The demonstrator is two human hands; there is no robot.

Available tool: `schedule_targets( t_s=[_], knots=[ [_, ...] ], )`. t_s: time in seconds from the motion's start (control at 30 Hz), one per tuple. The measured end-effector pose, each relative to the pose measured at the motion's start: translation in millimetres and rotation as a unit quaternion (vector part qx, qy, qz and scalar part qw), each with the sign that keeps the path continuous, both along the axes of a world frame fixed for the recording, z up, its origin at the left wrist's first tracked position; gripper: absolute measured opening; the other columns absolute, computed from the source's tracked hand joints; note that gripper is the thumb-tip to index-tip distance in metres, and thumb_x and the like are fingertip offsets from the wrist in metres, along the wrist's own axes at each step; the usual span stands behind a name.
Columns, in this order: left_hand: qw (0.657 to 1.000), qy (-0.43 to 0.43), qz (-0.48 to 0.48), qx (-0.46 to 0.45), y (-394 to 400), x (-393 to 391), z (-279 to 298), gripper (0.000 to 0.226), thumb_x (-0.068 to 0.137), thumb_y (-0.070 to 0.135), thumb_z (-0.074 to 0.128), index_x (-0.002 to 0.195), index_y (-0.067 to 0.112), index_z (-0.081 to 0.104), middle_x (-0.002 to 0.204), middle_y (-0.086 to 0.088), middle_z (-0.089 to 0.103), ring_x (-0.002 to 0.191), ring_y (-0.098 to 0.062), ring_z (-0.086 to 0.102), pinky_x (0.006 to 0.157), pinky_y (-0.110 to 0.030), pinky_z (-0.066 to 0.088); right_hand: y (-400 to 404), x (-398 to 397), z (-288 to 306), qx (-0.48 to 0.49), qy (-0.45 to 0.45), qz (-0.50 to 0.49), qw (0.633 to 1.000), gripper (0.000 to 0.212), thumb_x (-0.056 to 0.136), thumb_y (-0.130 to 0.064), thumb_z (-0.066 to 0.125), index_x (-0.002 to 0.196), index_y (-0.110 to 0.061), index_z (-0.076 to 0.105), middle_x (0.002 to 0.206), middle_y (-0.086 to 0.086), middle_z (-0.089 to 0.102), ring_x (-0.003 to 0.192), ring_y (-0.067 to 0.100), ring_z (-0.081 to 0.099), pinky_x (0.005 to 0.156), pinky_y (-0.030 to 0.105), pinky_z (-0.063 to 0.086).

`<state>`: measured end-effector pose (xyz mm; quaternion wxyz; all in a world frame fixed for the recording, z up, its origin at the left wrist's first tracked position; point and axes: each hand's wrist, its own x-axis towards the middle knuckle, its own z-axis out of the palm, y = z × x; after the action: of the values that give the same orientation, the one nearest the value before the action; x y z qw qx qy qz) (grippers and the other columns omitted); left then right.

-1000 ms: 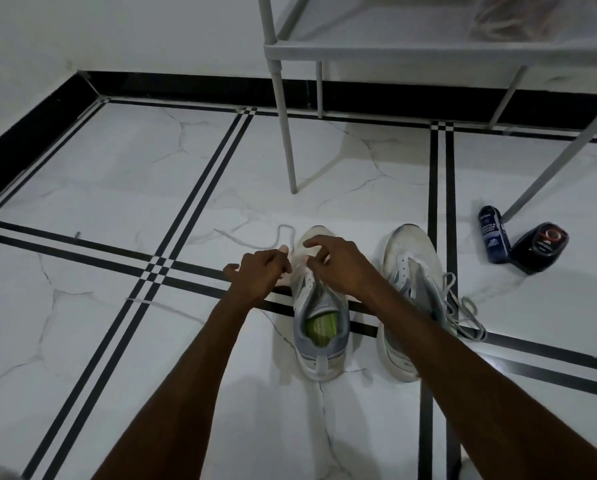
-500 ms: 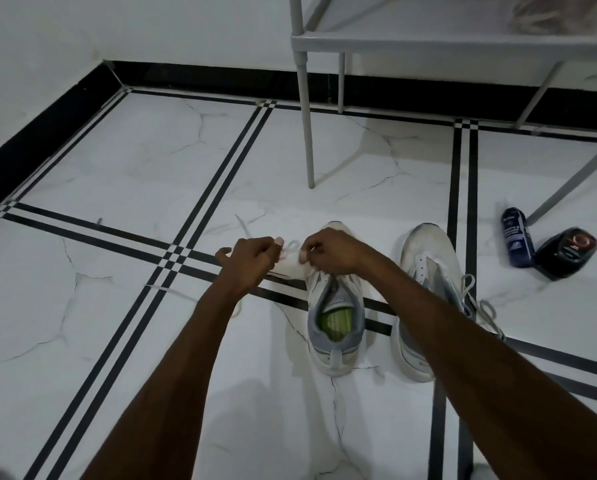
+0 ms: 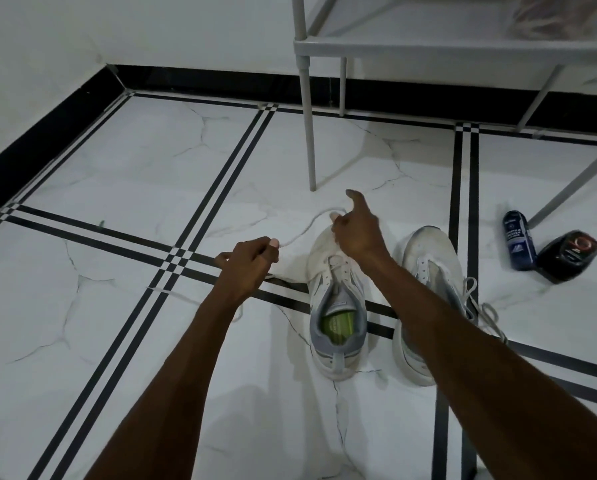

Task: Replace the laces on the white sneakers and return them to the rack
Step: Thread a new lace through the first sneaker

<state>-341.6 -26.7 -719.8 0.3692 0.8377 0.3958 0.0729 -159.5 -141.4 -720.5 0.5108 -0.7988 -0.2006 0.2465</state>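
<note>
The head camera, the one view there was, looked down on a white marble-patterned floor (image 3: pixel 124 174) crossed by paired black stripes, with two bare forearms reaching forward. Two white sneakers stood side by side on the floor, toes pointing away from the person. The left sneaker (image 3: pixel 337 306) had a grey collar and a green insole showing in its opening, and it sat across one of the black stripes. The right sneaker (image 3: pixel 428 271) stood just beside it, partly hidden by the right forearm, with a loose lace (image 3: pixel 477 306) spilling off its outer side onto the floor. One white lace (image 3: pixel 307 226) ran in a slack curve between the two hands. The left hand (image 3: pixel 247 265), to the left of the left sneaker, had its fingers curled and pinched that lace between thumb and fingertips. The right hand (image 3: pixel 357 230) was over the toe end of the left sneaker, gripping the other part of the lace with its curled fingers while one finger stuck out straight. One pale grey rack (image 3: pixel 394 46) stood at the wall beyond the shoes, its thin legs on the floor and something blurred on its shelf. Two containers lay near the rack's right leg, touching each other: one dark blue can (image 3: pixel 519 239) and one black tin (image 3: pixel 569 254).
</note>
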Motion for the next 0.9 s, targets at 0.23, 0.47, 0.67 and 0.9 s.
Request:
schedule_targets(
  t_s=[0.23,0.47,0.67,0.9],
  knots=[
    [1.0,-0.007,-0.009,0.001,-6,7,0,0.044,0.106,0.045,0.041,0.07,0.026,0.056,0.07,0.001,0.061,0.074,-0.009,0.058,0.093,-0.041,0.035,6,-27,-8,-0.072,-0.064,0.166,0.981,0.025,0.091,0.004,0.051,0.092,-0.012,0.07,0.076,0.002,0.068,0.055,0.01,0.059,0.055,0.021,0.046],
    [1.0,-0.018,-0.019,-0.01,-11,9,2,0.045,0.106,0.043,0.041,0.079,0.016,0.064,0.081,-0.007,0.069,0.08,-0.015,0.062,0.088,-0.038,0.036,-3,-37,1,-0.095,0.062,0.348,0.931,0.017,0.099,-0.011,0.052,0.098,-0.015,0.069,0.071,0.003,0.068,0.047,0.005,0.056,0.048,0.018,0.044],
    [1.0,-0.007,-0.004,-0.013,-9,8,1,0.047,0.095,0.057,0.035,0.076,0.024,0.061,0.083,0.006,0.071,0.09,-0.011,0.064,0.108,-0.056,0.035,-1,-15,-3,0.005,0.026,0.142,0.99,0.034,0.098,-0.005,0.053,0.121,-0.028,0.062,0.081,0.003,0.067,0.052,-0.002,0.055,0.051,0.018,0.043],
    [0.999,0.022,-0.003,0.029,-10,14,4,0.044,0.105,0.047,0.041,0.074,0.024,0.06,0.079,0.003,0.069,0.08,-0.011,0.061,0.109,-0.053,0.032,5,-24,-8,-0.12,0.002,0.176,0.977,0.024,0.09,0.001,0.049,0.095,-0.007,0.071,0.082,0.004,0.069,0.072,0.019,0.064,0.063,0.028,0.053]
  ],
)
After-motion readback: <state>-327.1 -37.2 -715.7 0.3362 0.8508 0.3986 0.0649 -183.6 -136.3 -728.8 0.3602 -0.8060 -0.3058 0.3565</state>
